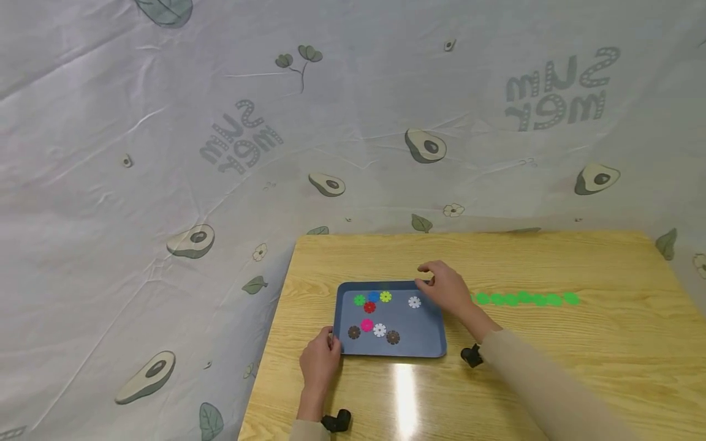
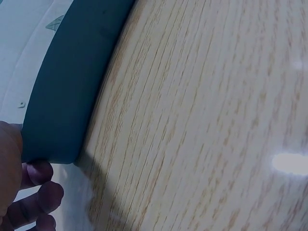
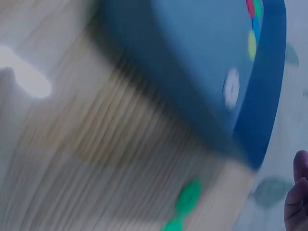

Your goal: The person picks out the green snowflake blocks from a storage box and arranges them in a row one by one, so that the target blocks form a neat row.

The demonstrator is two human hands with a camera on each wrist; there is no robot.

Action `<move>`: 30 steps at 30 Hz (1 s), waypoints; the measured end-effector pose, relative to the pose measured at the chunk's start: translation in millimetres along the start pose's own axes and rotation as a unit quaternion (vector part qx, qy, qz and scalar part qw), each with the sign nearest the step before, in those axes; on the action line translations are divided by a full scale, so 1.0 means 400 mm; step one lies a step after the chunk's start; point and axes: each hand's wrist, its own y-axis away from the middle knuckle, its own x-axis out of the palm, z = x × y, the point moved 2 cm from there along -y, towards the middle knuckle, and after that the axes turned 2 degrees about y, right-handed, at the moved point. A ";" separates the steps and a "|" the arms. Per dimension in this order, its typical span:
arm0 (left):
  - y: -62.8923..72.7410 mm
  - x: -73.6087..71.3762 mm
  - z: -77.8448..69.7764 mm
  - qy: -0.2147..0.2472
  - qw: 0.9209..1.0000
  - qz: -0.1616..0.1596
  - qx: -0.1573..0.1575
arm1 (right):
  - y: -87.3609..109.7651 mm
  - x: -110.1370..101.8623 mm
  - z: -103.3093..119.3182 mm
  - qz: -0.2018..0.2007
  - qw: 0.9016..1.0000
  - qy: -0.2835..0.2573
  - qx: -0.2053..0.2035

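A blue-grey tray [image 1: 408,344] lies on the table with several small notched discs in it. Among them are a green disc [image 1: 360,300], a red disc [image 1: 369,307], a yellow disc [image 1: 385,296], a pink disc [image 1: 366,325] and a white disc [image 1: 414,302]. My left hand [image 1: 320,361] grips the tray's left rim near its front corner; the left wrist view shows its fingers [image 2: 49,196] bent at the tray wall [image 2: 72,91]. By the far right corner of the tray hovers my right hand [image 1: 445,288], thumb and fingers apart with nothing seen between them.
To the right of the tray, a row of several green discs [image 1: 524,298] runs along the wooden table [image 1: 551,349]. Behind the table hangs a pale printed cloth [image 1: 364,122]. Black camera mounts [image 1: 337,421] sit at both wrists.
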 end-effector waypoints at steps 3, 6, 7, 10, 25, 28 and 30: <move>-0.001 -0.002 -0.002 0.002 1.000 0.000 0.002 | -0.015 0.048 0.045 0.010 1.000 0.001 -0.013; -0.003 -0.001 -0.001 -0.002 1.000 0.012 -0.009 | -0.027 0.096 0.078 0.022 0.999 0.000 -0.025; -0.003 -0.001 0.000 -0.002 1.000 0.018 -0.015 | -0.031 0.112 0.087 0.027 0.999 -0.002 -0.032; -0.001 0.002 0.002 -0.004 0.999 0.024 -0.022 | -0.038 0.150 0.120 0.046 0.998 -0.004 -0.041; 0.000 0.007 -0.001 -0.001 1.000 0.024 -0.014 | -0.059 0.313 0.200 0.096 0.993 0.041 -0.045; -0.001 0.004 -0.002 -0.003 0.999 0.026 -0.019 | -0.063 0.337 0.205 0.107 0.991 0.067 -0.044; -0.004 -0.001 -0.001 -0.004 0.999 0.023 -0.022 | -0.067 0.349 0.210 0.113 0.990 0.077 -0.046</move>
